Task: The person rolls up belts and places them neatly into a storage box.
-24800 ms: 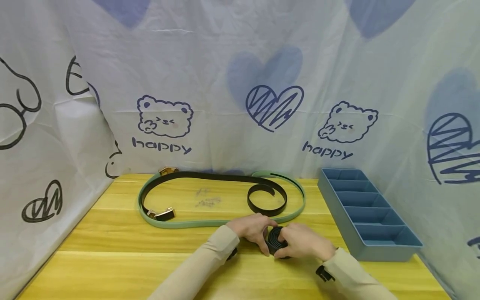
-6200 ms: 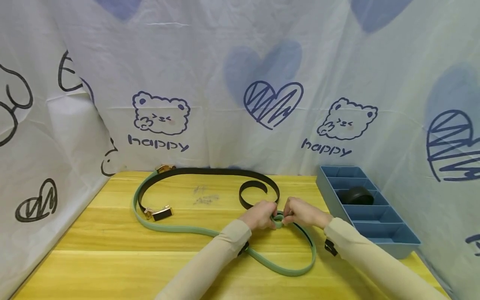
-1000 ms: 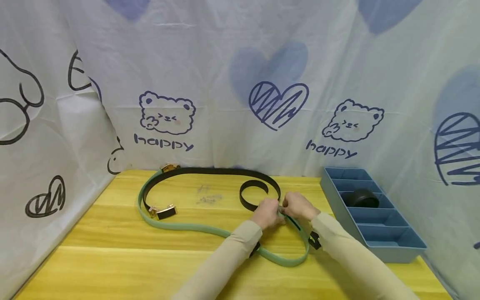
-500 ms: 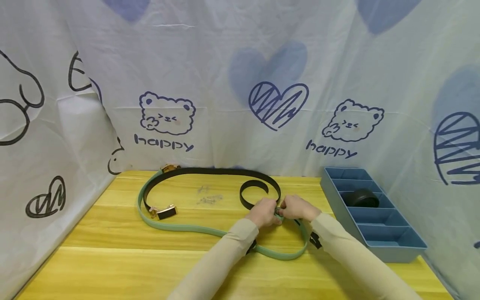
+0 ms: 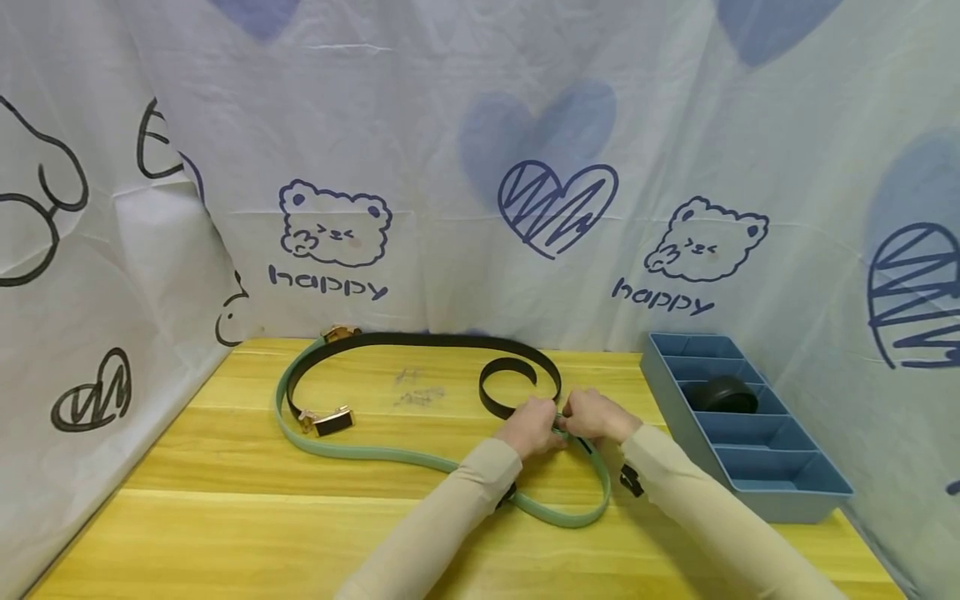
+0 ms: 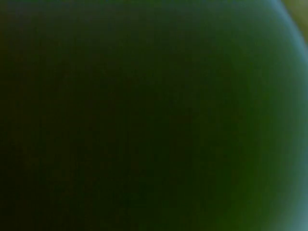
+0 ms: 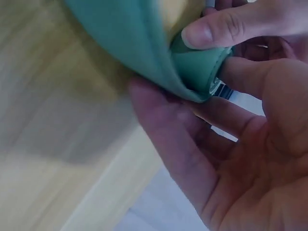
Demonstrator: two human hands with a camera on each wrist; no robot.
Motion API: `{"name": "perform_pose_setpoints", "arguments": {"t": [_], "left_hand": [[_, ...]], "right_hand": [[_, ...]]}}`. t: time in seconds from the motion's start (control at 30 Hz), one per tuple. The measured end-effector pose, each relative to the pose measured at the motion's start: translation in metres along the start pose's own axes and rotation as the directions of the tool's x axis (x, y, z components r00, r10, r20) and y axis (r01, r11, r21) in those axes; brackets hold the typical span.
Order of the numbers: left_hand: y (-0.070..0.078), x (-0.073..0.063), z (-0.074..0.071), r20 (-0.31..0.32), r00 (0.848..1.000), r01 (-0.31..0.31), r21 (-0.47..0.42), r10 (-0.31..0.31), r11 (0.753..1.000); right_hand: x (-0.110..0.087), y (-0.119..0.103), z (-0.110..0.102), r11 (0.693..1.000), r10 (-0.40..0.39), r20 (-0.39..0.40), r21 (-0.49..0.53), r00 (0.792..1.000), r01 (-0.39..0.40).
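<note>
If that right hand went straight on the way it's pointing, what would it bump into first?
Beyond the rolled end of the green belt at its fingers, the right hand would probably meet the left hand first, just across from it; exact depth is hard to judge from the head view.

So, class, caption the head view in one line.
Left hand and right hand hold a partly coiled green belt near a black belt and blue tray.

On 1 counter point(image 5: 225, 533): 1 green belt point(image 5: 367, 452), 1 black belt point(image 5: 427, 340), 2 buckles point(image 5: 334, 422) toward 10 o'clock, and at 3 o'clock 1 box point(image 5: 783, 505) with 5 compartments point(image 5: 757, 431) and 1 black roll point(image 5: 726, 395). Also 1 left hand point(image 5: 531, 427), 1 right hand point(image 5: 597, 416); toward 12 o'clock, 2 bear drawings point(image 5: 335, 223).
</note>
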State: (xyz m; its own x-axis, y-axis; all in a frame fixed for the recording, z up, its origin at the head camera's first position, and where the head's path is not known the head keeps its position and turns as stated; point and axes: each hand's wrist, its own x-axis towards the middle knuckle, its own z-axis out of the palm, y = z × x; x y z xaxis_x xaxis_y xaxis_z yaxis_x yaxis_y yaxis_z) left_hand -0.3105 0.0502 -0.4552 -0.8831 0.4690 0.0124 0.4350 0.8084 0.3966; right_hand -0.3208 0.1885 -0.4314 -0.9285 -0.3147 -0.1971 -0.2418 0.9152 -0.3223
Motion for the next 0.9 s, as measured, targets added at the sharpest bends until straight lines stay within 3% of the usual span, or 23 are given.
{"name": "perform_pose_setpoints", "arguments": {"t": [0.17,0.3,0.5,0.57,0.63,0.73,0.9], "left_hand": [[0.000,0.000,0.001,0.024,1.000,-0.003,-0.001,0.003,1.000],[-0.001,0.001,0.000,0.073,0.997,-0.010,-0.011,0.011,1.000],[-0.003,0.002,-0.010,0.177,0.984,0.019,0.011,-0.020,1.000],[-0.006,0.003,-0.010,0.182,0.983,0.016,-0.008,-0.014,1.000],[-0.008,0.004,-0.009,0.175,0.984,0.018,-0.031,-0.012,0.999],[-0.008,0.004,-0.009,0.157,0.987,0.028,-0.038,-0.022,0.999],[-0.004,0.003,-0.009,0.113,0.993,0.047,-0.033,-0.043,0.998]], "right_hand": [[-0.003,0.004,0.003,0.999,-0.046,-0.035,0.019,0.998,0.046],[-0.005,0.005,0.003,0.988,-0.146,-0.099,-0.056,0.984,0.141],[0.000,0.002,0.004,0.920,-0.319,-0.172,-0.292,0.932,0.262],[0.002,0.006,0.005,0.903,-0.366,-0.188,-0.306,0.911,0.300],[0.004,0.009,0.006,0.904,-0.381,-0.193,-0.284,0.904,0.320],[0.005,0.010,0.006,0.939,-0.319,-0.171,-0.193,0.932,0.285],[0.006,0.005,0.000,0.995,-0.093,-0.045,-0.025,0.995,0.092]]}}
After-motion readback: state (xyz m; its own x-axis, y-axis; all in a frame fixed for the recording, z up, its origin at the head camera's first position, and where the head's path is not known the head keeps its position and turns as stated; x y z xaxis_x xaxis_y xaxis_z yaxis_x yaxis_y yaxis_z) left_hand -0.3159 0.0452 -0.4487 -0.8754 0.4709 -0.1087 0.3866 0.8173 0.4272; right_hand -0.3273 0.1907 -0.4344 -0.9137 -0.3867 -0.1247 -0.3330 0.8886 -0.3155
